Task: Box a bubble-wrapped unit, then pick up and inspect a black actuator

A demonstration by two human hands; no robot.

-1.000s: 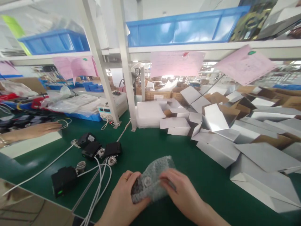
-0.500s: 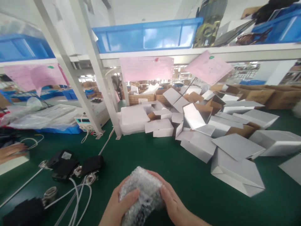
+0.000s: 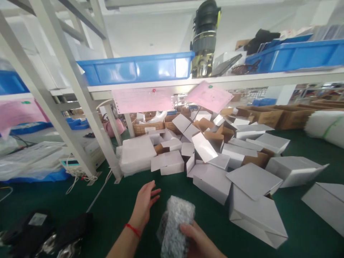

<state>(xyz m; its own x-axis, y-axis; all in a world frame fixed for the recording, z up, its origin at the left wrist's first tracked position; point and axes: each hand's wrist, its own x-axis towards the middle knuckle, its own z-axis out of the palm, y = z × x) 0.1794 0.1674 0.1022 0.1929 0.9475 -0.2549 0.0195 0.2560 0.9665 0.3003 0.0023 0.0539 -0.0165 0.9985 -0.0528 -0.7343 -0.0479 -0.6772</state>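
A bubble-wrapped package (image 3: 177,224) is in my right hand (image 3: 197,238), its thumb lying across the near side. Whatever is inside the wrap cannot be made out, though a dark patch shows at its left edge. My left hand (image 3: 145,202), with a red string on the wrist, reaches forward over the green tabletop with its fingers apart and nothing in them. It is left of the package and does not touch it. Ahead of both hands lie open white cardboard boxes (image 3: 212,179), the closest of them to the right of the package.
Black devices with metal fittings (image 3: 67,233) lie at the lower left. A wrapped white stack (image 3: 138,152) stands beside the shelf post (image 3: 91,118). Overhead, the shelf carries a blue bin (image 3: 139,68) and a large bottle (image 3: 205,43). Brown cartons (image 3: 292,116) line the back right.
My left hand has let go of the bubble-wrapped package and moved forward. The right hand now holds it alone. The view has turned right and up.
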